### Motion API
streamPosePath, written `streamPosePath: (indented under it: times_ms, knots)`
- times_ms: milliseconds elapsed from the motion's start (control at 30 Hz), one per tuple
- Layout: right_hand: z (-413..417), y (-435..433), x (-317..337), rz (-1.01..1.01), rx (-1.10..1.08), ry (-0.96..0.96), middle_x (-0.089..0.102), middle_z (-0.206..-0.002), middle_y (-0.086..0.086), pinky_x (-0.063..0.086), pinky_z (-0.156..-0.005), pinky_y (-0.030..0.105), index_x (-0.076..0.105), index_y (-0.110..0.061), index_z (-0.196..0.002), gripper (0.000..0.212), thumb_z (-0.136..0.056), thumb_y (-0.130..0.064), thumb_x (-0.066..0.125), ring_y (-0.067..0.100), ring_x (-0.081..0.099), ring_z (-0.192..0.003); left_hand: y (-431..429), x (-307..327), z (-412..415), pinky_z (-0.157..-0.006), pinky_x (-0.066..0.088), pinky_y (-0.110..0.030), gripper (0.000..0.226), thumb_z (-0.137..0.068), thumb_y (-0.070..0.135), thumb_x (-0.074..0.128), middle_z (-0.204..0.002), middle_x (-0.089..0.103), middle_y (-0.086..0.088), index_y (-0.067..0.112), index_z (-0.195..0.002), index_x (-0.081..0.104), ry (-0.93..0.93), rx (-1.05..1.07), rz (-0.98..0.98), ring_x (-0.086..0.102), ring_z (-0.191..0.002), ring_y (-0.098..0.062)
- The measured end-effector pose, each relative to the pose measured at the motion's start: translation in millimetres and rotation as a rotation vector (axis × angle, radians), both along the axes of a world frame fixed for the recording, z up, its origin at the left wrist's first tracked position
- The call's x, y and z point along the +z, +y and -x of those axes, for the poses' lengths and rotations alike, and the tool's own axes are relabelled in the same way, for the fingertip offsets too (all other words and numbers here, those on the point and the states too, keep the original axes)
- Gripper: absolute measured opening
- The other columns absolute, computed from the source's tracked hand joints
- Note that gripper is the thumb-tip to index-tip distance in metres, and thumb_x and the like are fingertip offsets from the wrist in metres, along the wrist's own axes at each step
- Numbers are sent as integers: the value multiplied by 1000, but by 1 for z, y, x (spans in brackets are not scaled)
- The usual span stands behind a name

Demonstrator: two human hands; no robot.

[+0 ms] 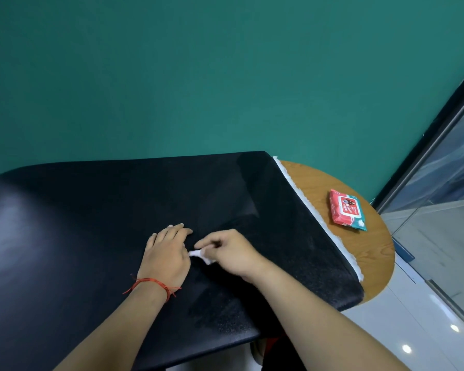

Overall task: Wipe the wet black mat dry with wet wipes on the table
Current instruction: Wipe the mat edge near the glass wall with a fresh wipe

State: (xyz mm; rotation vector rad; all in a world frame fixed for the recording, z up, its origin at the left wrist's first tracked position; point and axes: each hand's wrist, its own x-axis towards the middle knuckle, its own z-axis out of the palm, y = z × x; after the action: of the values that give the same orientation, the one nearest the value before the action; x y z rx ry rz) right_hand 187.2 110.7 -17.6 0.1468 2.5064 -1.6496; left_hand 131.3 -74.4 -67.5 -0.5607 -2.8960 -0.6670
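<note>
A large black mat point(97, 215) covers most of the round wooden table point(370, 253) and hangs over its near edge. My left hand point(166, 253) lies flat on the mat near its middle, fingers straight, a red string on the wrist. Just to its right, my right hand point(231, 253) grips a small crumpled white wet wipe point(198, 255) and holds it against the mat. Most of the wipe is hidden under the curled fingers. A red and teal pack of wet wipes point(347, 210) lies on the bare wood at the right.
A white fringe point(316, 210) runs along the mat's right edge. A green wall stands behind the table. At the far right is a glass partition point(445, 183) with a dark frame, and pale glossy floor lies below the table's right side.
</note>
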Motion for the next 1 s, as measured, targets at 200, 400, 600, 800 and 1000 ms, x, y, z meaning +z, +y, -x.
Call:
streamPosePath:
  times_ms: [200, 400, 600, 800, 1000]
  knots:
    - [10, 67, -6, -198, -239, -19, 75, -88, -5, 61, -79, 30, 79, -25, -92, 9, -89, -16, 78, 9, 71, -81, 2, 4, -3, -129, 18, -43, 46, -104, 15, 43, -158, 47, 10, 32, -145, 55, -4, 9, -16, 31, -153, -14]
    - [7, 73, -10, -462, -280, 359, 59, -109, -16, 48, -78, 10, 76, -27, -112, 19, -100, -15, 67, 1, 63, -94, 2, 5, -4, -129, 18, -42, 46, -105, 15, 42, -159, 45, 11, 33, -146, 54, -11, 14, -25, 30, -154, -13]
    - [9, 53, -35, -698, -74, 418, 64, -110, -4, 56, -87, 32, 79, -18, -120, 21, -103, -20, 66, 17, 64, -99, 1, 5, -4, -129, 18, -42, 45, -105, 16, 42, -159, 45, 11, 33, -146, 54, -15, 7, -19, 29, -154, -12]
    - [42, 92, -24, -776, -220, 361, 68, -106, 7, 58, -89, 39, 83, -14, -108, 23, -103, -10, 61, 30, 68, -98, 2, 5, -3, -129, 18, -43, 43, -106, 20, 41, -158, 45, 13, 34, -145, 54, -17, 8, -9, 29, -154, -12]
    - [62, 123, 4, -679, -316, 294, 65, -111, -4, 51, -82, 28, 77, -20, -118, 24, -103, -17, 58, 15, 66, -98, 2, 5, -4, -129, 18, -42, 43, -105, 21, 42, -158, 45, 14, 35, -144, 54, -15, 15, -4, 30, -153, -11]
